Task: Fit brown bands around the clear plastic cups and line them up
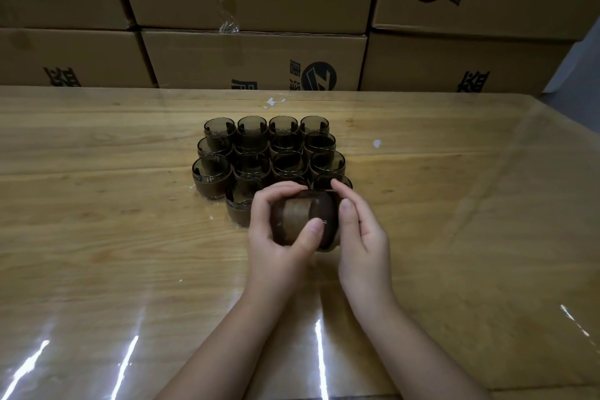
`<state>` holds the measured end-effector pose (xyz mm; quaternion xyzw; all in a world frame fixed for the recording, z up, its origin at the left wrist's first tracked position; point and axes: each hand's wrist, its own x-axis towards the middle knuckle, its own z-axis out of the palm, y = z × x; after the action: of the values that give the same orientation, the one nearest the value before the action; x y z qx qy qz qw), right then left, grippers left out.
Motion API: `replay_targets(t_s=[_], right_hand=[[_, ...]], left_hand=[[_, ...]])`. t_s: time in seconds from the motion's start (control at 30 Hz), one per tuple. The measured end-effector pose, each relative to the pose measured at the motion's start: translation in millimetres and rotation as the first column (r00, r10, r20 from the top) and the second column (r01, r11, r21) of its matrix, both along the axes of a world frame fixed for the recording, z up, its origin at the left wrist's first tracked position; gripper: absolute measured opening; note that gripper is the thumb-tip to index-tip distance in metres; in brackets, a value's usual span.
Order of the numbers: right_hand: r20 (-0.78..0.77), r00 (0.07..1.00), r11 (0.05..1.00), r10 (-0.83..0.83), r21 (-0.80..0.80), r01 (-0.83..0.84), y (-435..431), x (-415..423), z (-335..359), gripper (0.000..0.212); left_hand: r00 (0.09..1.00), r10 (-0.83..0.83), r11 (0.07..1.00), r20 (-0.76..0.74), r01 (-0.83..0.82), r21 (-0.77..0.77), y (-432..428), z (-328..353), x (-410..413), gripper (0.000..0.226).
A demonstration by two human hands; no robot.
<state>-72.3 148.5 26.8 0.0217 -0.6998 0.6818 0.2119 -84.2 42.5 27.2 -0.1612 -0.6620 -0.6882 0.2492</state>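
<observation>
Now, your left grip (279, 234) curls round a clear cup (297, 216), tipped on its side just in front of the banded cups (269, 153) lined up in rows on the counter (97, 204). Your right grip (360, 237) pinches the brown band (324, 209) at its right end. Cardboard boxes (253, 58) stacked behind.

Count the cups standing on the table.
14 visible: four each in back row, second row, third row; two in the near row, one left of the held cup, one behind it. A third may be hidden there.
</observation>
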Motion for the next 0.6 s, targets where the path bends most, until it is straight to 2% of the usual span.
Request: replay_targets(t_s=[0.1, 0.13, 0.2, 0.27, 0.33, 0.43, 0.5, 0.6], right_hand=[[0.023, 0.997, 0.995, 0.069, -0.066, -0.068, -1, -2, 3, 0.023], [0.036, 0.995, 0.99, 0.096, -0.111, -0.092, -1, -3, 4, 0.023], [0.071, 0.986, 0.976, 0.153, -0.168, -0.139, -1, -2, 5, 0.038], [0.104, 0.968, 0.957, 0.23, -0.205, -0.206, 0, -2, 6, 0.053], [0.131, 0.939, 0.92, 0.319, -0.279, -0.274, -1, -1, 8, 0.058], [0.155, 0.904, 0.851, 0.398, -0.432, -0.3, -1, -3, 7, 0.07], [0.144, 0.909, 0.835, 0.391, -0.471, -0.285, -1, -4, 7, 0.063], [0.134, 0.904, 0.798, 0.407, -0.534, -0.28, 0, -3, 7, 0.052]], left_hand=[[0.999, -0.047, 0.998, 0.027, 0.045, 0.048, -1, 1, -1, 0.042], [0.994, -0.091, 0.991, 0.055, 0.085, 0.104, -1, 2, -1, 0.05], [0.964, -0.232, 0.945, 0.129, 0.191, 0.267, 0, 5, -1, 0.067], [0.891, -0.41, 0.847, 0.192, 0.295, 0.442, 2, 10, -1, 0.066], [0.804, -0.543, 0.741, 0.242, 0.323, 0.588, 1, 12, -2, 0.062], [0.674, -0.68, 0.622, 0.289, 0.322, 0.714, -1, 13, -4, 0.078], [0.602, -0.757, 0.545, 0.254, 0.367, 0.754, -2, 13, -5, 0.085], [0.565, -0.808, 0.45, 0.166, 0.411, 0.793, -5, 11, -5, 0.074]])
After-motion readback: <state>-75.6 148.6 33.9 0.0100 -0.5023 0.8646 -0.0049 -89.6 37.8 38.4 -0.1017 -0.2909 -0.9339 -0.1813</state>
